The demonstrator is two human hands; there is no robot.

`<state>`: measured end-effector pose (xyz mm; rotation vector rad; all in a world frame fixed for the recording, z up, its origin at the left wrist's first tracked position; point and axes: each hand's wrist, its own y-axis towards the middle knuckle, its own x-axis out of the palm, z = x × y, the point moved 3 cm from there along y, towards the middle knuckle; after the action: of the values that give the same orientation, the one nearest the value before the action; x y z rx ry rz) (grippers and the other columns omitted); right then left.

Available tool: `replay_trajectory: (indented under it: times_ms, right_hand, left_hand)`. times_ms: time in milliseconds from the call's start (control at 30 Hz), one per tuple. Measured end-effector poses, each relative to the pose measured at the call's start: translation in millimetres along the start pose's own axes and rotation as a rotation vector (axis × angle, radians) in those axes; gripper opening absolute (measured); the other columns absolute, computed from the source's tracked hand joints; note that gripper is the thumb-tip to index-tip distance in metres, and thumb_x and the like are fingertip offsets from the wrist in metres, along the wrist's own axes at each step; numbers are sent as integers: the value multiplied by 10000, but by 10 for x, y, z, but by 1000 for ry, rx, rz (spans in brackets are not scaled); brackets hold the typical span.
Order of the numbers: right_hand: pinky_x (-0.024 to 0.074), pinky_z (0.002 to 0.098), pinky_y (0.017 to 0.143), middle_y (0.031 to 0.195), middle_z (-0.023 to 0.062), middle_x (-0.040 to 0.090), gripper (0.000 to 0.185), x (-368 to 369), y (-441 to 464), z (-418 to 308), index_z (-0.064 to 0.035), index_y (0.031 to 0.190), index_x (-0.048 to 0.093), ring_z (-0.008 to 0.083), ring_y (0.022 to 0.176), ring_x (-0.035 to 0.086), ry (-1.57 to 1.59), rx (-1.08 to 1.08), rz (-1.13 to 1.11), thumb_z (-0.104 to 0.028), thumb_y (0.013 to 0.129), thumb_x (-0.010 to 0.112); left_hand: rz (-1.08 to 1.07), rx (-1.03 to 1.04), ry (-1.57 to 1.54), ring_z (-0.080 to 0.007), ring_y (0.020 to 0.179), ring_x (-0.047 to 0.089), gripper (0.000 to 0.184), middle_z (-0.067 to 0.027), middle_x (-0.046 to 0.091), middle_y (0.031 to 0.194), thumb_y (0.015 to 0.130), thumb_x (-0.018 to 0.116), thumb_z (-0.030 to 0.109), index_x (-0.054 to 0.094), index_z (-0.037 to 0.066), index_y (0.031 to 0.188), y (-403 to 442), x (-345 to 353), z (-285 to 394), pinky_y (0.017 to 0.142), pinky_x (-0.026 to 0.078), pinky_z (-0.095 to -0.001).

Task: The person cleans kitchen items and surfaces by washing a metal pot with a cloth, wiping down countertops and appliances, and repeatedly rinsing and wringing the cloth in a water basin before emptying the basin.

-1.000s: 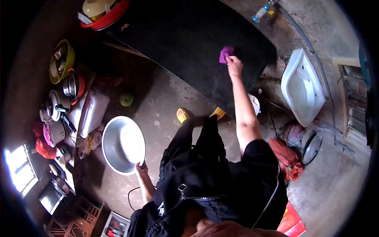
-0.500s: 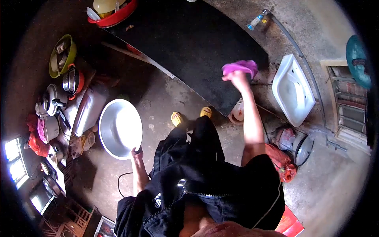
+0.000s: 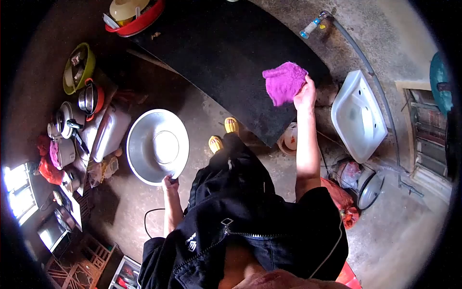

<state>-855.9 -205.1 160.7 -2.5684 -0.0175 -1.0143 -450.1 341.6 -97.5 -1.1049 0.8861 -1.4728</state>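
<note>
My left hand point(image 3: 170, 186) grips the near rim of a large silver metal basin point(image 3: 144, 161), which hangs beside my left leg. The basin tilts so that its inside faces me, and nothing shows in it. My right arm is stretched forward, and my right hand point(image 3: 305, 95) pinches the right edge of a purple cloth point(image 3: 285, 83). Spread out, the cloth hangs over the right end of a black countertop point(image 3: 240, 62); whether it touches the top I cannot tell.
A white sink point(image 3: 357, 120) stands right of the countertop, near a grey pipe point(image 3: 358, 52). At the far left of the counter sits a red basin point(image 3: 137, 26) with dishes. Pots, a green basin point(image 3: 88, 72) and a metal container point(image 3: 113, 132) crowd the left side.
The purple cloth went from bunched and blurred to spread out, shifting slightly left. My right hand turned. The metal basin swung right and faces me more. My feet changed position in a step.
</note>
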Motion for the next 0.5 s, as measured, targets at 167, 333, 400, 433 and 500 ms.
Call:
replay_trajectory:
  times_ms: [167,333,400,433,500]
  right_hand:
    - [421,301,855,997,55,604,231,-133,271,155,-56,1018,577,147,937,552,-394,-184,-124,-213,888,468]
    - [463,288,742,916,58,654,230,-326,227,860,-78,986,638,190,860,613,-1518,199,-391,-245,870,532]
    - [481,370,822,1004,159,644,299,-461,344,1219,-58,1082,608,277,930,630,-1638,-68,44,-261,887,506]
    - [403,391,947,1162,187,569,391,-592,418,1409,-36,1216,509,307,1087,544,-1630,-1,185,-273,917,426]
    - [250,397,1063,1359,210,378,504,-769,568,1977,8,1330,350,338,1275,342,-1943,-386,322,-291,926,376]
  left_hand:
    - [63,22,-97,-299,778,627,224,-164,616,835,768,446,75,533,-78,907,18,26,-97,726,548,-386]
    - [167,90,-97,-300,818,617,211,-164,617,882,741,477,51,540,-75,897,-273,107,-204,755,536,-374]
    - [194,125,-77,-304,841,611,231,-162,617,892,719,493,44,544,-72,913,-320,48,-251,787,525,-380]
    - [184,157,-76,-308,861,607,247,-163,617,900,707,503,39,546,-70,925,-366,2,-281,810,517,-387]
    - [200,122,-91,-313,888,597,248,-155,605,962,693,514,53,564,-46,915,-471,51,-334,819,509,-393]
